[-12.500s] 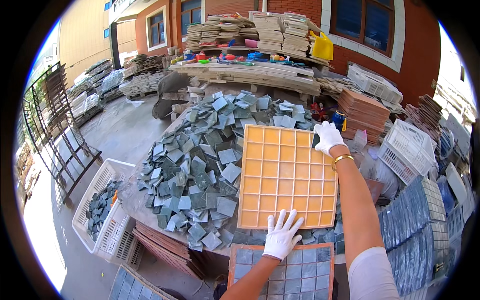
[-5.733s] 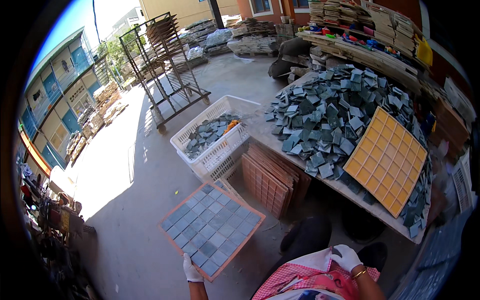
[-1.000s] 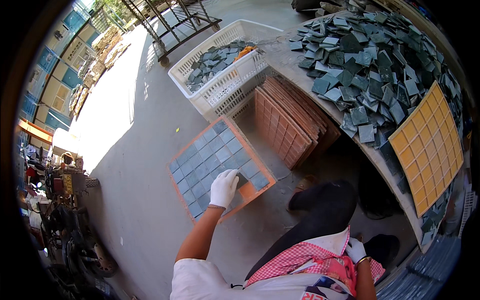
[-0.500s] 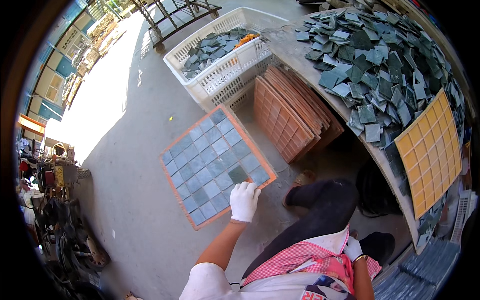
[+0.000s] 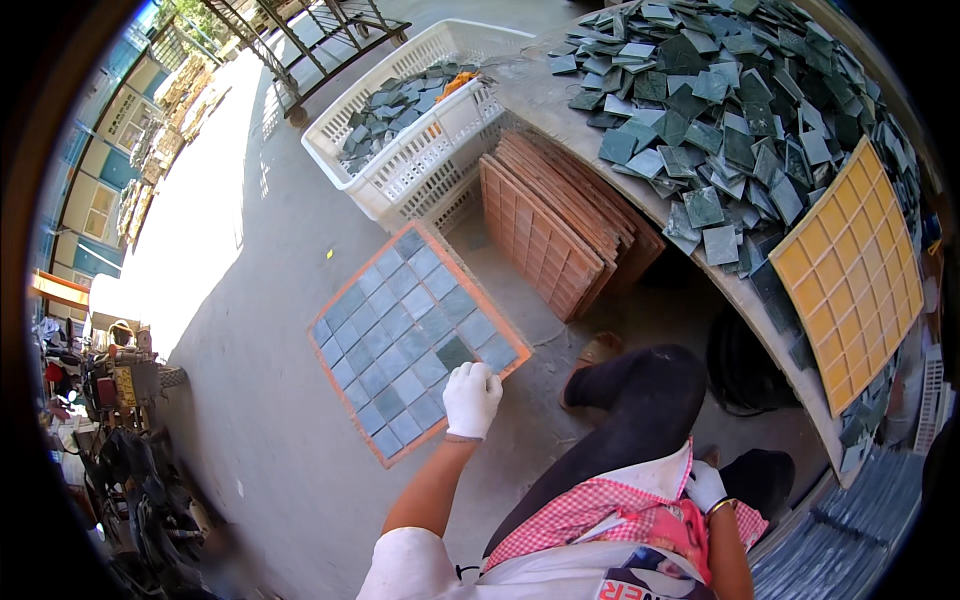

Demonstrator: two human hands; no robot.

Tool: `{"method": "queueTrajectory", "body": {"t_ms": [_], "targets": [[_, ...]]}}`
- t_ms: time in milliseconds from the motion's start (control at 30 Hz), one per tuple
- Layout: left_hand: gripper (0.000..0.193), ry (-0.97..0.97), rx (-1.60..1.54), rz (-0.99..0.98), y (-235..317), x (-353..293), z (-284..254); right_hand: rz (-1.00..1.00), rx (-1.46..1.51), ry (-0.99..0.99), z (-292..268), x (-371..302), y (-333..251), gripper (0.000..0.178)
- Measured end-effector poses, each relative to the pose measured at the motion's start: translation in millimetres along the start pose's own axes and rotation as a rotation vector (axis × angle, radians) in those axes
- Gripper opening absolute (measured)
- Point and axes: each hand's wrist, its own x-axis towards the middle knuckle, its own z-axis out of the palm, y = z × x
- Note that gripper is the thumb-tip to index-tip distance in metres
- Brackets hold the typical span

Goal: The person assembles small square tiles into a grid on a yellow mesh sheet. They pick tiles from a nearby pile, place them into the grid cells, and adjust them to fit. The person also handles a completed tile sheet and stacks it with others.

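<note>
My left hand (image 5: 472, 400), in a white glove, is closed at the near edge of a square tile tray (image 5: 521, 357) with an orange-red rim. Rows of blue-grey stone tiles (image 5: 402, 318) fill the tray, and one darker green tile (image 5: 454, 352) lies just beyond my knuckles. The fingertips are hidden from above. My right hand (image 5: 706, 485), also gloved, rests low by my lap at the hem of a pink checked apron (image 5: 560, 512). Its fingers are mostly covered, so its grip does not show.
Brown gridded trays (image 5: 540, 235) lean in a stack under a table (image 5: 540, 95) heaped with loose stone tiles (image 5: 720, 110). A yellow gridded tray (image 5: 850, 280) leans on that heap. White crates (image 5: 400, 165) stand beyond, tiles in the top one. A wheeled metal rack (image 5: 300, 75) is farther off.
The whole scene has slid slightly left in the picture as the view shifted. My left hand stays at the tray's near edge, and my right hand stays by my lap.
</note>
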Motion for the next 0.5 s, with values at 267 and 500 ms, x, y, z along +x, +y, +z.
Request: {"method": "queueTrajectory", "body": {"t_ms": [267, 500], "targets": [[0.016, 0.143, -0.011, 0.057, -3.4, -11.9, 8.6, -0.017, 0.022, -0.004, -5.3, -3.6, -6.4, 0.038], [0.008, 0.113, -0.406, -0.502, -30.9, -11.4, -15.7, -0.006, 0.055, -0.002, -4.6, -1.5, -4.3, 0.038]]}}
